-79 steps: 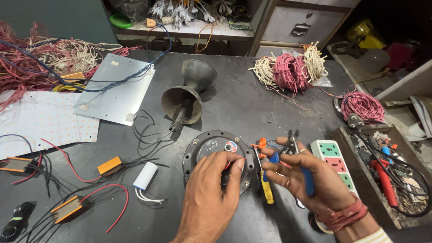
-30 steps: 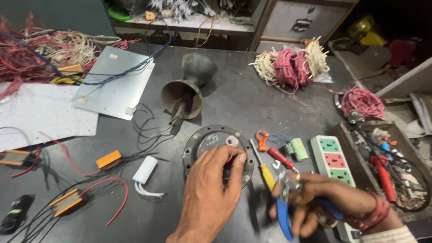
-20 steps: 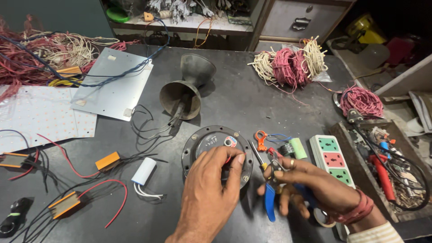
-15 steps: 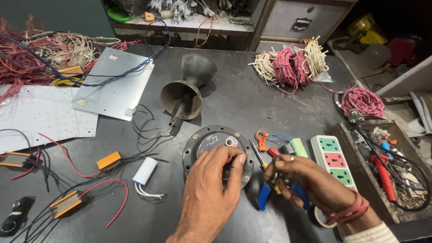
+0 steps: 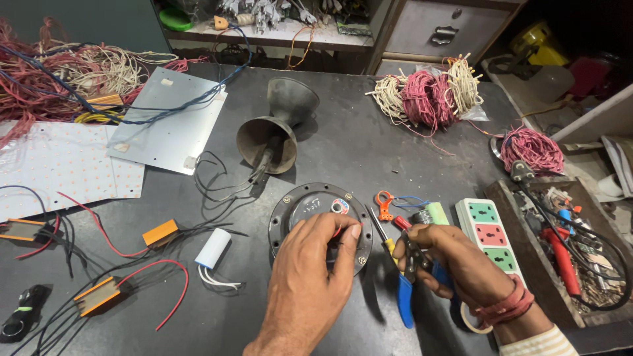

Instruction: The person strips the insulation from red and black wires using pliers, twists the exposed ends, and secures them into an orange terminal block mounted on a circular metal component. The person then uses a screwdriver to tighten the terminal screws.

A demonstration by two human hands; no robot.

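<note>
A dark round metal plate (image 5: 300, 207) with screws on its rim lies on the black table. My left hand (image 5: 310, 270) rests on its near half, fingertips pinching at a small part near its centre. My right hand (image 5: 455, 257) is closed around blue-handled pliers (image 5: 405, 296), their jaws pointing toward the plate's right edge. A screwdriver with a yellow handle (image 5: 382, 234) lies between the plate and the pliers. Small orange-handled scissors (image 5: 384, 203) lie just beyond.
A white power strip (image 5: 491, 234) lies right of my right hand, beside a tray of tools (image 5: 567, 250). Two grey horn cones (image 5: 277, 125) stand behind the plate. Red and white wire bundles (image 5: 428, 95), a metal sheet (image 5: 168, 118) and orange modules (image 5: 160, 232) with loose wires surround the work.
My right hand dropped toward the table's near edge with the pliers, then came back up beside the plate. My left hand stayed on the plate.
</note>
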